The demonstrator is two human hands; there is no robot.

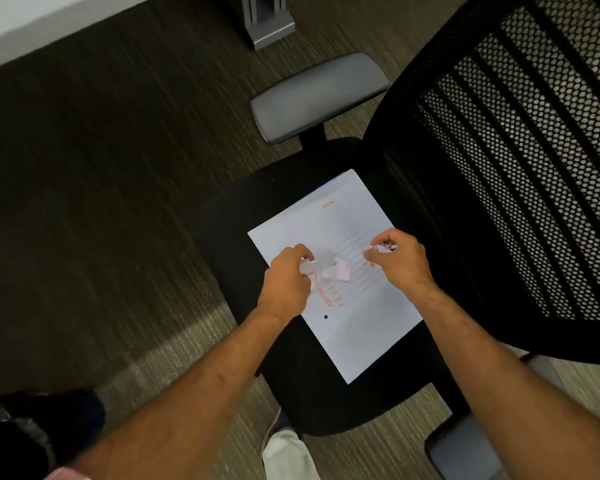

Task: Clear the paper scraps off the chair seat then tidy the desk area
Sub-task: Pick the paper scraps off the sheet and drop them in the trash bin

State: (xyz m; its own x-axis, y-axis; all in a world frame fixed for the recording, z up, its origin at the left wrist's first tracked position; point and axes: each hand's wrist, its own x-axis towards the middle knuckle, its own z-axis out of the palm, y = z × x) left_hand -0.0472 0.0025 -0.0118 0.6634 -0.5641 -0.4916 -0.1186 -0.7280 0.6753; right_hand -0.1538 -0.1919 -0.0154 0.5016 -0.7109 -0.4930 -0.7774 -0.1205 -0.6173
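With the left hand [288, 271] clamped on crumpled paper scraps [329, 270] and the right hand [400, 259] pinching a small scrap [383, 248], loose bits could slip from either grip onto the floor [101, 202].

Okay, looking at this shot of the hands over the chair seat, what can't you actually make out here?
Head view only:
- Small red print on the white file cover: too small and blurred, except the heading "File No".
- How many paper scraps the left hand holds: the fingers cover them.
- What the right hand pinches: mostly hidden by the fingers.
- The dark object at bottom left: cut by the frame edge.
- The desk: out of frame.
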